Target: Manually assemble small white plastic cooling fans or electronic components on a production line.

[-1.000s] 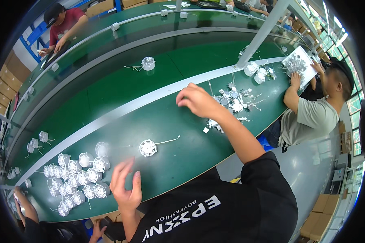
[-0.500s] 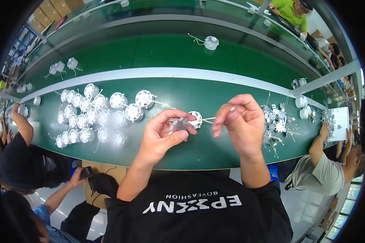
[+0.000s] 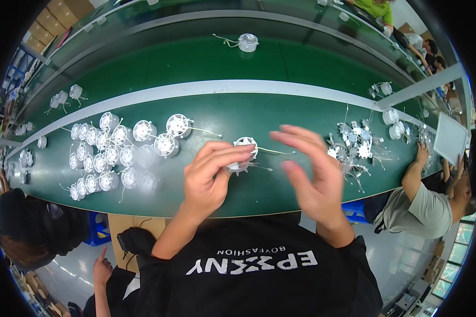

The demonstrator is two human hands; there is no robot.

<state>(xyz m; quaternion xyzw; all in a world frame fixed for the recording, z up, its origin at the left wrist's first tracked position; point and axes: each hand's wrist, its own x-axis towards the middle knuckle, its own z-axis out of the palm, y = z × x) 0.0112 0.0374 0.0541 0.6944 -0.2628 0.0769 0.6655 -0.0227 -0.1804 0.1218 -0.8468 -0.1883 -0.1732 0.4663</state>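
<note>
In front of me, my left hand (image 3: 205,177) has its fingers bent over a small whitish star-shaped piece (image 3: 239,168), pinched beneath them; the thumb is mostly hidden. Just beyond those fingers a round white spoked housing (image 3: 247,141) rests on the green table, partly covered by the hand. A thin pale wire (image 3: 275,151) runs from this spot toward the right. My right hand (image 3: 320,177) hovers right of the wire, smeared by motion, its thumb and fingers spread with nothing between them.
Rows of round white spoked housings (image 3: 111,154) stand on the left of the table. A heap of star-shaped pieces with wires (image 3: 362,145) lies on the right. A pale rail (image 3: 232,87) crosses behind, with one clear housing (image 3: 248,43) beyond. Co-workers sit on both sides.
My right hand has let go of the wire and opened, moving slightly toward me. My left fingers have straightened over the star-shaped piece. At right, a co-worker's white tray has tilted.
</note>
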